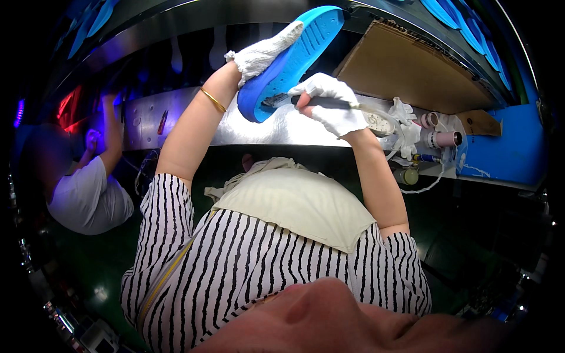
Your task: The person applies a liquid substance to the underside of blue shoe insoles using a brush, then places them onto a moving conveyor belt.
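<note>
My left hand (263, 52), in a white cotton glove, grips a blue shoe sole (301, 53) and holds it tilted above a metal work surface (276, 128). A gold bangle sits on that wrist. My right hand (331, 103), also in a white glove, holds a dark-handled brush (312, 101). The bristle end of the brush touches the lower end of the sole.
A sheet of brown cardboard (406, 65) leans at the back right. Tape rolls (442, 139), a small round tin (379, 123), a spare white glove (403, 112) and a white cord lie at right. More blue soles (456, 13) line the top. Another person in a white shirt (88, 197) works at left.
</note>
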Available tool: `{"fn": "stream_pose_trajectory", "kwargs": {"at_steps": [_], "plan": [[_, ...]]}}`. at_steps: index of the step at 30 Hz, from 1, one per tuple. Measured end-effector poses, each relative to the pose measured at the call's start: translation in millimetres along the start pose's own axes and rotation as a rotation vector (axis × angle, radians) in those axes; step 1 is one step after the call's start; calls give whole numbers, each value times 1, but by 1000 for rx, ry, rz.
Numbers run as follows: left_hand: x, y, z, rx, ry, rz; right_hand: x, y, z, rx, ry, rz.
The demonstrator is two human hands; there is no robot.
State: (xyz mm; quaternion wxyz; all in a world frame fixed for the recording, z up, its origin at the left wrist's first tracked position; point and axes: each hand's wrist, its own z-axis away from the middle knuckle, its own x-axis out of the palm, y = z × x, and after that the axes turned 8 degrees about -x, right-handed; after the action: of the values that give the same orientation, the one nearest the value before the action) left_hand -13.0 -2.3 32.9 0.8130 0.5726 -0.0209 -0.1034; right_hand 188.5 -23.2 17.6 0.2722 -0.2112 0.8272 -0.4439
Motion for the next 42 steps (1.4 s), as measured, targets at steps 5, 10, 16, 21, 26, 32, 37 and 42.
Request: {"fn": "stream_pose_trajectory", "kwargs": {"at_steps": [5, 10, 16, 21, 26, 32, 37, 42], "plan": [[-2, 0, 2, -63, -12, -81, -12, -2, -1, 82, -106, -54], [-4, 1, 4, -77, -20, -25, -20, -1, -6, -135, -38, 155], [-25, -12, 5, -39, -128, 260, -41, -10, -1, -105, -106, 33], [-28, -17, 31, 249, -137, 988, -34, -15, 2, 83, 267, -225], [1, -65, 33, -149, -409, 1252, -13, -1, 10, 121, 426, -137], [53, -83, 18, 72, -379, 1374, -18, 7, 6, 85, 518, 5], [69, -76, 12, 18, -346, 1136, -14, 9, -3, -216, 439, 304], [69, -62, 9, 79, -260, 1087, -4, -6, 7, -99, 321, 98]]}}
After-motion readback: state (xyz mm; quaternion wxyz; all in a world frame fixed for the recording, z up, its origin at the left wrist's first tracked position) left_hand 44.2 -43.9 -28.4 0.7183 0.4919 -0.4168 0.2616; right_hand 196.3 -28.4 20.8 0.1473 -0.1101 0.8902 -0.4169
